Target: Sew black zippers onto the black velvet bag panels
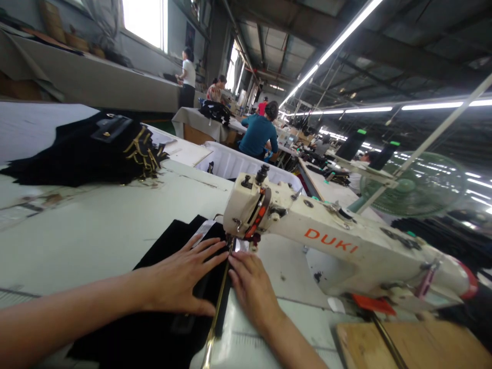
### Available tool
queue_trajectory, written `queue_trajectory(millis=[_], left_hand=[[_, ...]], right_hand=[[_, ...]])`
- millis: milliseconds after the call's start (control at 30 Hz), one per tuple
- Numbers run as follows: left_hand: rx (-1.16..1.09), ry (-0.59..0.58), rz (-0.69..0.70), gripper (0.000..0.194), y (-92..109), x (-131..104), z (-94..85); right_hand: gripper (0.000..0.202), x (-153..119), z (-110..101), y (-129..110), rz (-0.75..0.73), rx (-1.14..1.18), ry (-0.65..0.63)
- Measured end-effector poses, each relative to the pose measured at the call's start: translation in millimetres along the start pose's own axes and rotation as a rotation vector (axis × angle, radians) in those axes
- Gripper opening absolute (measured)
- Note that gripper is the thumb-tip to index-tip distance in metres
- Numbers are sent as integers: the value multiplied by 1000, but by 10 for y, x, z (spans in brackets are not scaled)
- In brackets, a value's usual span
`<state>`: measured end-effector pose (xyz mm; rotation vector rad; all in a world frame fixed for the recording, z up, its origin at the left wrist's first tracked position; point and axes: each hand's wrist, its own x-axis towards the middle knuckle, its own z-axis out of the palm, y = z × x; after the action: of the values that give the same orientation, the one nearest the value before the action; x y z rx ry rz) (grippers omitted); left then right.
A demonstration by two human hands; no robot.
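My left hand (pixel 179 279) lies flat with fingers spread on a piece of black fabric (pixel 142 328), its fingertips just left of the machine's needle area. A gold-toothed zipper (pixel 220 300) runs along the fabric's right edge, up under the presser foot, with its lower end trailing toward me. My right hand (pixel 253 289) is on the other side of it, fingers bent and close together, gripping the zipper's edge just in front of the foot. The white sewing machine (pixel 292 225) extends to the right. Its needle tip is hard to make out.
A pile of black pieces with gold zippers (pixel 103 148) lies at the back left of the table. Behind the machine is a white bin (pixel 223 156). A wooden board (pixel 415 341) is at the lower right, a green fan (pixel 418 184) beyond. Other people work farther back.
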<state>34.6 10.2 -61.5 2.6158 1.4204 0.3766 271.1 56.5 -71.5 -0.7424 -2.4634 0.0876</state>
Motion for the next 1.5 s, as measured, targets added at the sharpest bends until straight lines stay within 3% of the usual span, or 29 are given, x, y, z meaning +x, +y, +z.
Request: queue_trajectory(millis=[133,233,300,367,433,500,667,900,1067,1167,1333,1500], left_hand=[[76,67,-10,89,108,-48,-6],[38,132,11,50,319,-246,5],[-37,146,49,36,475,-458,33],[-82,157,64,40,588,-678,87],[-95,162,67,58,642,-844,148],[-118,162,79,70,656,-922,188],[-171,139,75,62,643,-889,162],[-185,116,48,80,532,-978,228],[-156,250,-41,77,520,-934,304],[-150,210,-62,76,477,-827,202],[-216,-50,-7,78,333,-578,-180],[-253,-113,-22,72,261,-378,-403]], right_hand=[[24,-178,-220,-348,168,209,-49],[35,-392,-306,-660,226,260,-71],[40,-509,-314,-814,203,252,-70],[38,-582,-302,-899,167,230,-73],[37,-617,-290,-926,138,199,-79],[39,-628,-280,-919,112,176,-81],[29,-630,-197,-881,73,146,-38],[23,-604,-19,-772,24,145,93],[21,-490,42,-642,-15,137,124],[21,-402,72,-548,-31,114,163],[21,-271,118,-368,-61,103,147],[18,-145,161,-225,-48,106,166]])
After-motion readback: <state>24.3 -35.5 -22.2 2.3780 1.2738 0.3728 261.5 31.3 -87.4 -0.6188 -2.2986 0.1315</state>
